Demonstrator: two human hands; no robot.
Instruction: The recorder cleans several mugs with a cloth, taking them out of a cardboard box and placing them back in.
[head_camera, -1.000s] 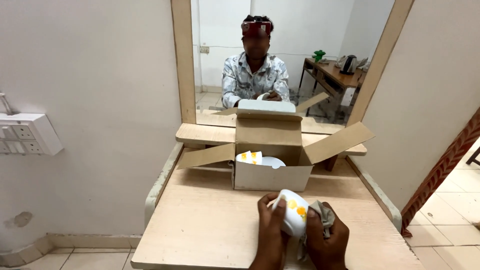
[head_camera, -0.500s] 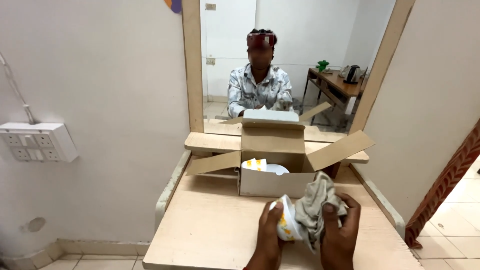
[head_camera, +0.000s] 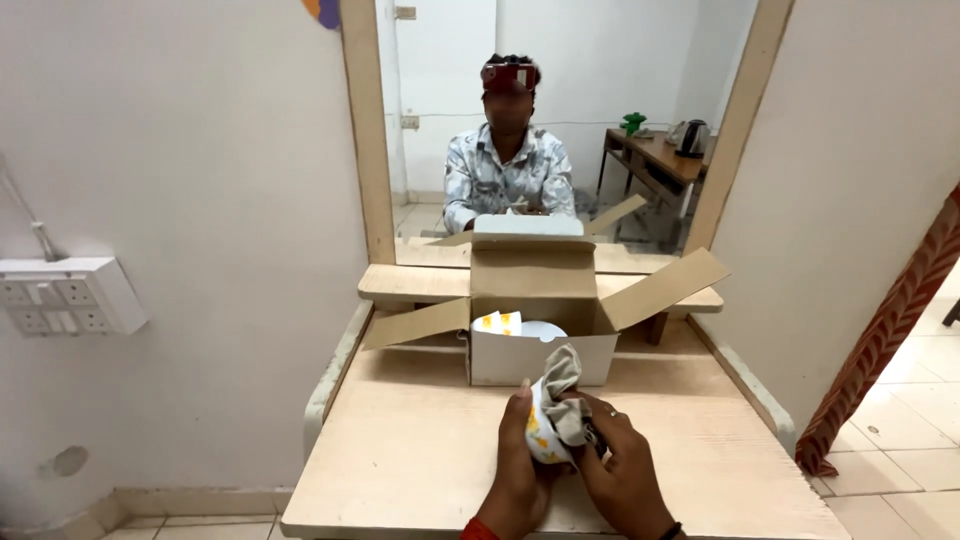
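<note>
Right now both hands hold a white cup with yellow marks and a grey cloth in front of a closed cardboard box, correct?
Not quite: the cardboard box is open, its flaps spread wide, as the head view shows. The left hand and right hand do hold the cup and grey cloth.

A small white cup (head_camera: 537, 438) with yellow markings sits tilted between both hands. A crumpled grey cloth (head_camera: 563, 400) is stuffed into it, bunching up above the fingers.
</note>
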